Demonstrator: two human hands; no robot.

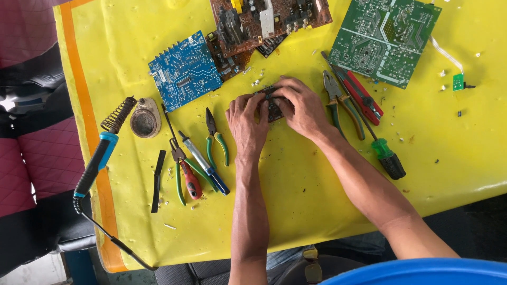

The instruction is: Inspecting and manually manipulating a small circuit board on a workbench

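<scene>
Both hands gripped a small dark circuit board [273, 105] lying on the yellow table [296, 179], just below the brown board [264, 21]. The left hand [247, 124] pinched the small board's left edge and the right hand [302, 108] its right, fingers curled tight. Green-handled pliers [215, 138] lay left of it.

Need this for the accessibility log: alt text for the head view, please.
Seen from above, a person's left hand and right hand grip a small dark circuit board on a yellow table. Blue, brown and green circuit boards lie beyond it, pliers and screwdrivers to both sides, a soldering iron far left.
</scene>
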